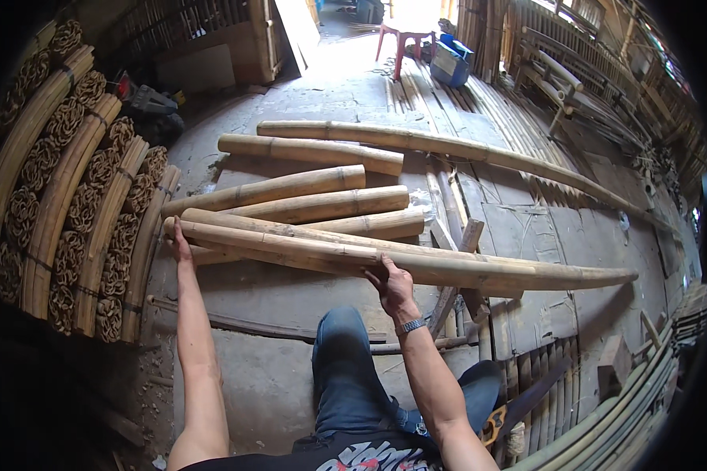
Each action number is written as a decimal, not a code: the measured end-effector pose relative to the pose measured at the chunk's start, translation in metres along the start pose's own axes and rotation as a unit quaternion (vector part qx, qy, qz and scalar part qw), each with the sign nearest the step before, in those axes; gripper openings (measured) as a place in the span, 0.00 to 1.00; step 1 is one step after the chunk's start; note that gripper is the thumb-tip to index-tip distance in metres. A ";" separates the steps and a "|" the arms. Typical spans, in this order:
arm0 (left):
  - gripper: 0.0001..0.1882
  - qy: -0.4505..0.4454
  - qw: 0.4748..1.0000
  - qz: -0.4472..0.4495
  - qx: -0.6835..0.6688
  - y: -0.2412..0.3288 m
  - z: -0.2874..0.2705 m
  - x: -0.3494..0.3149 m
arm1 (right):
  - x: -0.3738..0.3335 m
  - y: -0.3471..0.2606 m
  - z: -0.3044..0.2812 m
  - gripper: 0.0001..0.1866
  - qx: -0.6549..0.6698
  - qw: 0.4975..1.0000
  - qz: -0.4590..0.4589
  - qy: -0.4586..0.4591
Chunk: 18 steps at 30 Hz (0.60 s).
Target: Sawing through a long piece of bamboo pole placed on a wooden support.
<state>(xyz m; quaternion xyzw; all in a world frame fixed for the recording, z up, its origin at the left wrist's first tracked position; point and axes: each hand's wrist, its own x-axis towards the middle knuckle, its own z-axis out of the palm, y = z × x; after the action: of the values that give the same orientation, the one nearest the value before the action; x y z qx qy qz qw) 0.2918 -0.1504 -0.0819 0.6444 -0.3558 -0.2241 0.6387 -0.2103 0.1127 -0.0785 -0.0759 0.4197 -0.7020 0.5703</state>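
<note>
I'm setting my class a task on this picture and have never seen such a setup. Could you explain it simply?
There is no robot: a person works bare-handed. The single picture comes from a wide fisheye camera worn on the head, looking down, so straight edges bend near its rim. The left hand holds one end of a long bamboo pole; the right hand holds it farther along. Beyond it, more bamboo lengths lie across the workspace. Tied bundles are stacked at the left.
</note>
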 end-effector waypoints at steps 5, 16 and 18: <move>0.54 0.031 0.998 -0.010 0.050 -0.015 -0.007 0.029 | -0.019 -0.029 -0.018 0.30 -0.156 0.981 0.108 -0.041; 0.53 0.064 0.996 0.018 0.061 -0.031 0.012 0.020 | -0.032 -0.052 -0.029 0.28 -0.280 0.960 0.019 0.007; 0.55 0.074 0.996 0.027 0.037 -0.025 0.012 0.016 | -0.043 -0.062 -0.051 0.21 -0.332 0.938 -0.092 0.034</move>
<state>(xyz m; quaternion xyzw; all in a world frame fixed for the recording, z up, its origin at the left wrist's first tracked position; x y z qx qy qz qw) 0.2977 -0.1724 -0.1052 0.6723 -0.3328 -0.1451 0.6452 -0.2713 0.1753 -0.0537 -0.2750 0.6397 -0.5740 0.4310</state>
